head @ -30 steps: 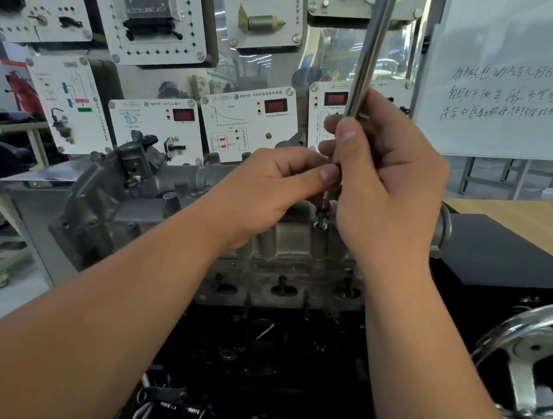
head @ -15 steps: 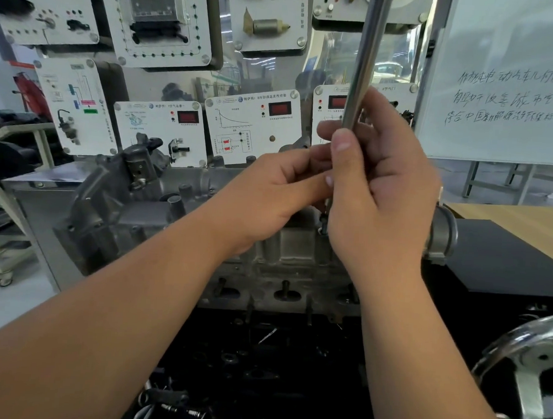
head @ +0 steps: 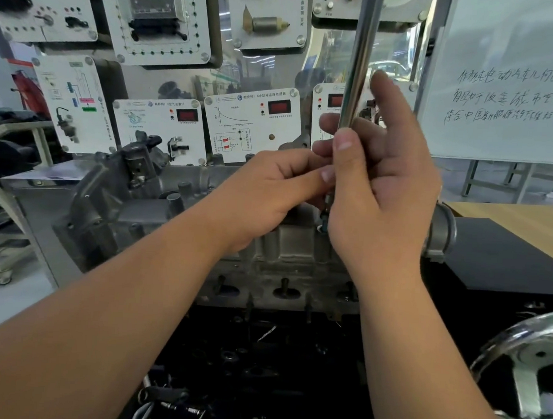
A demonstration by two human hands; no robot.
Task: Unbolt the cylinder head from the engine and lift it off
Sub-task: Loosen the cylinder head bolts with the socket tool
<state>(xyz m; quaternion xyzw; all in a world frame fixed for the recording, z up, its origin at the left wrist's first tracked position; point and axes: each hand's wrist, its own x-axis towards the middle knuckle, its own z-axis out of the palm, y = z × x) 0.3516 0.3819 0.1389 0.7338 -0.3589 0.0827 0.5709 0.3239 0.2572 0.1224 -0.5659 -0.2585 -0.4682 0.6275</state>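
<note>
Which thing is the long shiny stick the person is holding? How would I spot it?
Find the grey metal cylinder head across the middle of the picture. Above its right part, the right hand grips a tall chrome tool shaft rising straight up out of the frame. It is the only mirror-bright upright rod; the things behind it are flat white display panels.

So the cylinder head [head: 285, 251] sits dead centre on the engine [head: 261, 352], with the sensor display panels [head: 250, 124] standing right behind it. Whiteboard [head: 506, 80] is off to the back right, handwheel [head: 529, 366] at the near right. Both hands meet above the head: left hand [head: 269, 193] just left of the right hand [head: 378, 189], wrench handle [head: 361, 60] rising straight up between them.
</note>
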